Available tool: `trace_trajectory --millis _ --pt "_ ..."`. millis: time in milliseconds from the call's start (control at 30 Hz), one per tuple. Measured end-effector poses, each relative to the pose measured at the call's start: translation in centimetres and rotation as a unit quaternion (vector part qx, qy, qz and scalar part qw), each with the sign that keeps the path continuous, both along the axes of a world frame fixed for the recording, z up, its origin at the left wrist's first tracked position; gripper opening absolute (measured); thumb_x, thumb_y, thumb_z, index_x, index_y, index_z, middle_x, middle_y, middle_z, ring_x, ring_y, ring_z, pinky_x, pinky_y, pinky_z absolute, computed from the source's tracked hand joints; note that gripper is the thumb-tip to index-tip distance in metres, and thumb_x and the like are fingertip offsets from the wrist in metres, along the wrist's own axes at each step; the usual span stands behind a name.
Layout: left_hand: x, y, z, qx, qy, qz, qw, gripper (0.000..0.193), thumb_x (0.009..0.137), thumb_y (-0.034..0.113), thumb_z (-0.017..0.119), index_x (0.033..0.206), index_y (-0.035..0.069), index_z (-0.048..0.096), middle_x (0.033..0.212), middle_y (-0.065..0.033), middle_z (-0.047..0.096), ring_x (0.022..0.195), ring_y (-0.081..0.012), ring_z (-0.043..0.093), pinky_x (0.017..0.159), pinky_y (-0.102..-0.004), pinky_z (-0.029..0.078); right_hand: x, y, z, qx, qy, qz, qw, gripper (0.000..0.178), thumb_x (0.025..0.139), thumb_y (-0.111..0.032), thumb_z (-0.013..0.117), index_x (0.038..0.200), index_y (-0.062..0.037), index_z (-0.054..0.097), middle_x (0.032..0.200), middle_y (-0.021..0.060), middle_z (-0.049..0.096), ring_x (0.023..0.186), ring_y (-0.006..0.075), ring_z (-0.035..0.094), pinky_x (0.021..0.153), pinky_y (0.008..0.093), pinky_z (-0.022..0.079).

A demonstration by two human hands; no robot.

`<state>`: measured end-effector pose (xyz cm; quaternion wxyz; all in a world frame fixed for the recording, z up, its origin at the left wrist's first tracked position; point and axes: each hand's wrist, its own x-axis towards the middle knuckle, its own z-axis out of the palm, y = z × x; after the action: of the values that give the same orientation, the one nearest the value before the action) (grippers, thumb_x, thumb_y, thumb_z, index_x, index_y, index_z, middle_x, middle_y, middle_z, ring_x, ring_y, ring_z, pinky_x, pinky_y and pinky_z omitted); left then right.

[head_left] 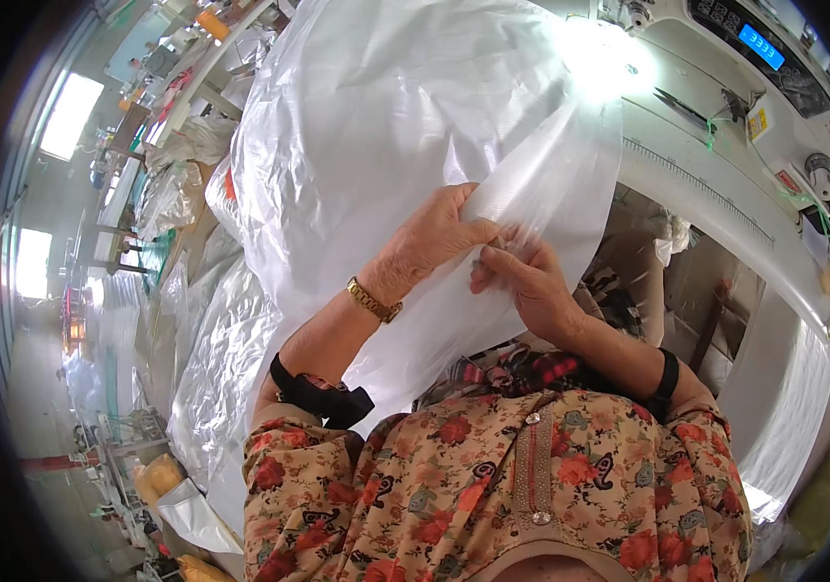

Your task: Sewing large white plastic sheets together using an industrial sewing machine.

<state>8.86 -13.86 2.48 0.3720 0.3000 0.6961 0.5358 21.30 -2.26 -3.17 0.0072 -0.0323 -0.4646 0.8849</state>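
A large sheet of white translucent plastic (366, 107) spreads over the work surface and hangs down toward my lap. My left hand (439, 238) grips a gathered edge of it, thumb pressed against the fingers. Close beside it, my right hand (526, 276) pinches at the same edge, its fingertips slightly smeared by motion. Between the two hands the sheet is bunched, and the exact fold is hard to make out. Upper right of my hands stands a white sewing machine (793, 107), its bright lamp (609, 63) shining on the sheet's edge.
Black thread snips (682, 109) lie on the machine bed near a printed ruler scale (696, 175). Crumpled clear plastic (221, 339) is heaped at the left. Farther left stand cluttered benches with bags (170, 199). Another white sheet (788, 407) hangs at the right.
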Motion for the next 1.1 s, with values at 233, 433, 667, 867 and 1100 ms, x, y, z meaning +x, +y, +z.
trace_trajectory --millis 233,433,667,867,1100 --pt "-2.9 -1.3 0.8 -0.11 0.272 0.009 0.956 0.024 0.082 0.016 0.062 0.099 -0.001 0.062 0.077 0.0038 0.055 0.067 -0.0026 0.046 0.058 -0.0226 0.041 2.7 2.0 -0.2 -0.033 -0.014 -0.011 0.999 0.013 0.096 -0.01 0.05 0.105 -0.0009 0.053 0.085 0.0136 0.067 0.079 0.0214 0.066 0.076 0.0342 0.053" --pt "-1.8 -0.6 0.4 -0.053 0.159 0.011 0.986 0.026 0.08 0.019 0.065 0.089 -0.005 0.061 0.068 -0.0014 0.054 0.065 -0.0078 0.048 0.056 -0.0271 0.041 2.5 1.2 0.7 0.003 0.002 -0.02 1.0 0.023 0.096 -0.007 0.049 0.117 0.0002 0.044 0.093 0.0163 0.067 0.084 0.0227 0.066 0.08 0.0342 0.053" --pt "-0.5 -0.2 0.7 -0.075 -0.03 -0.033 0.996 0.031 0.084 0.018 0.068 0.107 -0.003 0.061 0.086 0.0015 0.062 0.076 -0.0041 0.054 0.064 -0.0216 0.045 0.5 0.4 0.6 0.018 0.058 -0.074 0.995 0.025 0.096 -0.005 0.047 0.12 0.0 0.041 0.097 0.0167 0.066 0.086 0.0219 0.066 0.081 0.0327 0.053" --pt "-2.3 -1.6 0.6 -0.04 0.001 0.002 0.999 0.033 0.084 0.014 0.068 0.111 -0.003 0.061 0.095 0.001 0.063 0.084 -0.003 0.055 0.075 -0.0201 0.046 3.4 1.7 0.4 0.003 -0.033 -0.013 0.999 0.009 0.097 -0.006 0.047 0.096 -0.0004 0.054 0.086 0.0131 0.067 0.081 0.0188 0.066 0.079 0.031 0.054" --pt "-1.5 -0.7 -0.6 -0.041 0.058 -0.03 0.997 0.032 0.083 0.016 0.07 0.107 -0.003 0.06 0.09 -0.0004 0.064 0.078 -0.0066 0.056 0.072 -0.0224 0.047 4.6 1.4 1.7 0.055 0.01 0.004 0.998 0.009 0.096 -0.008 0.049 0.096 -0.0008 0.054 0.086 0.0093 0.068 0.079 0.0148 0.065 0.078 0.0277 0.052"
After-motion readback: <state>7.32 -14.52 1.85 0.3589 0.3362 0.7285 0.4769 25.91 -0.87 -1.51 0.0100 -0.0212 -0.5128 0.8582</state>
